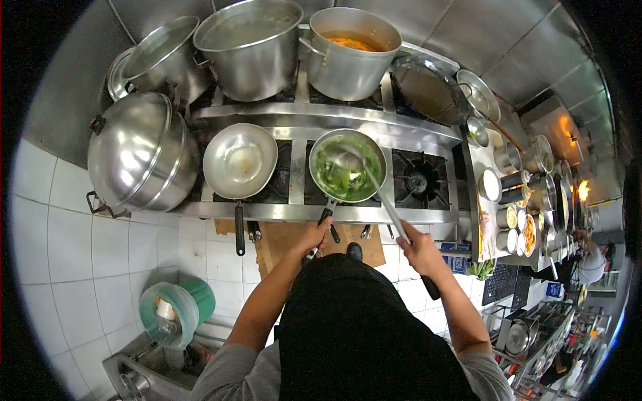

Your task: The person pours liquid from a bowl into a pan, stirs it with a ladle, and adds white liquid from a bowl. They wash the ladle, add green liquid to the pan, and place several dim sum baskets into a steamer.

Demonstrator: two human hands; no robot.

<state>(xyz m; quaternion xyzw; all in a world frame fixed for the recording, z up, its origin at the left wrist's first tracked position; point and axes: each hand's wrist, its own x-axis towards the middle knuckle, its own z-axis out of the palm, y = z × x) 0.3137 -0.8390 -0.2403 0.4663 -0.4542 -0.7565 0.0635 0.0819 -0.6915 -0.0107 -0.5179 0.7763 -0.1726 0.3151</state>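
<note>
My left hand [315, 235] is closed around the black handle of a frying pan [315, 180] on the front of the stove. Green leafy food [332, 175] in a wet, glossy liquid fills the pan. In my right hand [422, 252] is a long ladle [390, 207] with a black grip, slanting down to the left. Its bowl rests among the greens, partly covered by them. Left of this pan sits a second frying pan [241, 160], with only faint brown stains inside and its handle toward me.
Large pots [251, 67] line the back burners, one pot [351, 73] with orange liquid. A domed steamer [134, 150] stands far left, a bare burner [420, 182] to the right. Beyond are containers of ingredients [511, 220], a flame [584, 190] and another person [592, 260]. A green bin [198, 301] is lower left.
</note>
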